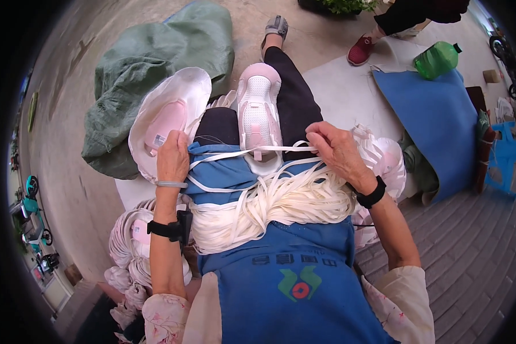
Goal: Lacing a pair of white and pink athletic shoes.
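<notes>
A pink and white shoe upper [259, 106] lies lengthwise between my knees, its toe pointing away from me. Across its near end runs a white shoelace [221, 155], stretched between my two hands. My left hand [173, 155] is closed on the lace at the left of the upper. Over on the right, my right hand [339, 150] pinches the lace with thumb and fingers. A thick bundle of loose white shoelaces [281, 200] lies over my blue apron [235, 275], close to me below both hands.
Beyond my left hand rests a white, pink-lined shoe upper [169, 123], near a crumpled green sack [166, 46]. Stacked uppers [133, 235] sit at lower left, more uppers [387, 160] at right. A blue sheet [427, 114] carries a green bottle [437, 60]. Another person's red shoe [361, 50] stands beyond.
</notes>
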Demonstrator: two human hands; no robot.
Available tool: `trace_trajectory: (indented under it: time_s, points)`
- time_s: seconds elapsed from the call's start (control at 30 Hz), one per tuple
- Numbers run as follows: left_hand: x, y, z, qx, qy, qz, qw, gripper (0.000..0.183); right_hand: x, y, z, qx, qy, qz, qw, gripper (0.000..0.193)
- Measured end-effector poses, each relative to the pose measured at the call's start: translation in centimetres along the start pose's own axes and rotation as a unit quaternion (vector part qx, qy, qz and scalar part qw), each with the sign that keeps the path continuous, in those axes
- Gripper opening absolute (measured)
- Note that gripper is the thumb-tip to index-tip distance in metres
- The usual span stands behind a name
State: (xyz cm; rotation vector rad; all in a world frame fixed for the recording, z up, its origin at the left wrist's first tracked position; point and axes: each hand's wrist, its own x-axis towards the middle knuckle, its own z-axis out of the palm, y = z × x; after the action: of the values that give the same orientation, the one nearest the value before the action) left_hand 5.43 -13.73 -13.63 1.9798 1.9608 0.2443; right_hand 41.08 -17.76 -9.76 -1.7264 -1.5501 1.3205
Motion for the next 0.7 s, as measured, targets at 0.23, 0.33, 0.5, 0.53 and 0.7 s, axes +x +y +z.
trace_trajectory:
  time_s: [0.23,0.33,0.5,0.53,0.7]
  points:
    - [-0.3,5.9,-4.0,-0.371,0.049,-0.064,0.925,0.019,0.4,0.9,1.0,-0.268,0.030,-0.173,0.947,0.020]
    - [-0.6,6.9,-3.1,-0.403,-0.025,-0.056,0.913,0.019,0.9,0.6,1.1,-0.315,0.020,-0.191,0.929,0.015]
    - [-1.4,10.6,-2.3,-0.253,-0.108,0.030,0.961,0.020,1.4,0.1,1.3,-0.404,0.013,-0.292,0.867,0.007]
    - [-1.7,11.0,-2.2,-0.183,-0.156,0.050,0.969,0.020,1.4,0.1,1.4,-0.402,0.016,-0.311,0.861,0.006]
    - [-4.6,11.0,1.2,-0.331,-0.356,-0.081,0.870,0.030,2.9,0.2,1.5,-0.358,-0.010,-0.321,0.877,0.002]
